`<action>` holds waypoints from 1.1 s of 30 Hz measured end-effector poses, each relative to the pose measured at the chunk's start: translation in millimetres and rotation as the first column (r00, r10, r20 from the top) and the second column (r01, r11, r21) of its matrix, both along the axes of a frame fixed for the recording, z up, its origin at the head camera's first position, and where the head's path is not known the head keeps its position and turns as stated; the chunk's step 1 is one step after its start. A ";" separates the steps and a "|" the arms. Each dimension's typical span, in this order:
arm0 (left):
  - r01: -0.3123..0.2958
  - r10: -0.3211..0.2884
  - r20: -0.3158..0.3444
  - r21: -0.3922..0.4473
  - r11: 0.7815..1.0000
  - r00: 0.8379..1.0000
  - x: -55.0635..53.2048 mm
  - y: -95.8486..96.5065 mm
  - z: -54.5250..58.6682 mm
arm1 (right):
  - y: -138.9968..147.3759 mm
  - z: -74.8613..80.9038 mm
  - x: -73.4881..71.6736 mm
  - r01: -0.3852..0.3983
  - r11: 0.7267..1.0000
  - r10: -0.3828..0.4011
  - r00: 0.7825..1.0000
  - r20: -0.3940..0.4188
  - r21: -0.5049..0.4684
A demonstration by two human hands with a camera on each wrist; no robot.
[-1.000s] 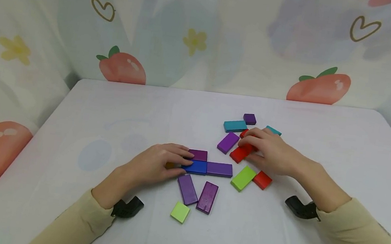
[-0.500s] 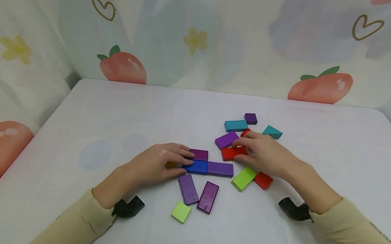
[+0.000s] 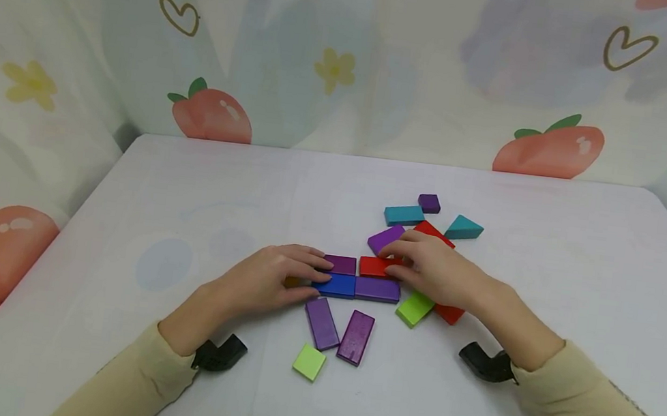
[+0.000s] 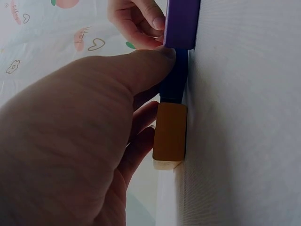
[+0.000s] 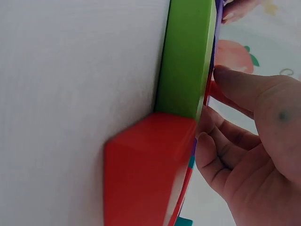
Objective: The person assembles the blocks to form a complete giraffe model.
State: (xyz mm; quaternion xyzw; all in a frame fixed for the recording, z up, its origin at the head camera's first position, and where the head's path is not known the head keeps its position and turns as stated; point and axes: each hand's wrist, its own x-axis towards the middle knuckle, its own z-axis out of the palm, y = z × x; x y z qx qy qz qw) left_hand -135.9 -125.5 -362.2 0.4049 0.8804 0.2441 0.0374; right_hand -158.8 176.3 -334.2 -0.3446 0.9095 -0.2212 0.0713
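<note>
My left hand (image 3: 270, 276) holds a blue block (image 3: 339, 286), with the thumb along its near side. Its other fingertips lie over a magenta block (image 3: 342, 264) just behind. An orange block (image 4: 170, 132) shows below the blue one in the left wrist view; in the head view the hand mostly covers it. My right hand (image 3: 444, 269) pinches a red rectangular block (image 3: 371, 266) between thumb and fingers. That block lies behind a purple block (image 3: 376, 290), which meets the blue one end to end. Its left end is close to the magenta block.
Under the right hand are a green block (image 3: 413, 310) and another red block (image 3: 450, 314). Behind it lie purple (image 3: 384, 239), teal (image 3: 404, 215) and red (image 3: 434, 232) blocks, plus a teal triangle (image 3: 464, 228). Two purplish blocks (image 3: 356, 337) and a lime square (image 3: 309, 362) lie nearer.
My right hand has moved left and slightly nearer, bringing the red block from among the loose pieces to beside the magenta block and turning it straight. My left hand has stayed in place.
</note>
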 end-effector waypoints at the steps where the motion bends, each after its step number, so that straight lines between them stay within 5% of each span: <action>1: -0.002 0.002 0.002 -0.001 1.000 1.000 0.1 0.0 0.0 | -0.8 -0.3 0.1 -0.002 1.000 0.002 1.000 0.002 -0.003; 33: -0.010 0.010 0.008 -0.005 1.000 1.000 -0.8 0.0 -1.1 | -4.3 1.9 6.4 0.015 0.997 -0.025 0.991 0.131 0.078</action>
